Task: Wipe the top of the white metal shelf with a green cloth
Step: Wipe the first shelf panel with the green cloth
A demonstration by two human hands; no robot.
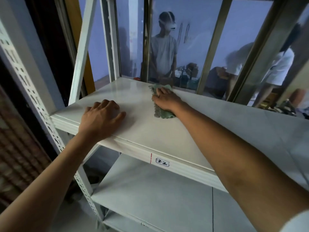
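The white metal shelf (209,124) fills the middle of the head view, its top board running from lower left to far right. A green cloth (158,111) lies flat on the board near its back edge. My right hand (164,97) presses palm-down on the cloth, fingers spread toward the window. Part of the cloth sticks out beyond the fingertips and below the wrist. My left hand (102,118) rests on the bare board near the front left corner, fingers curled, holding nothing.
A perforated white upright (33,97) stands at the left corner. A lower shelf board (150,190) sits beneath. A small label (162,162) marks the front rim. Behind the shelf a window (184,39) reflects a person and shows other people.
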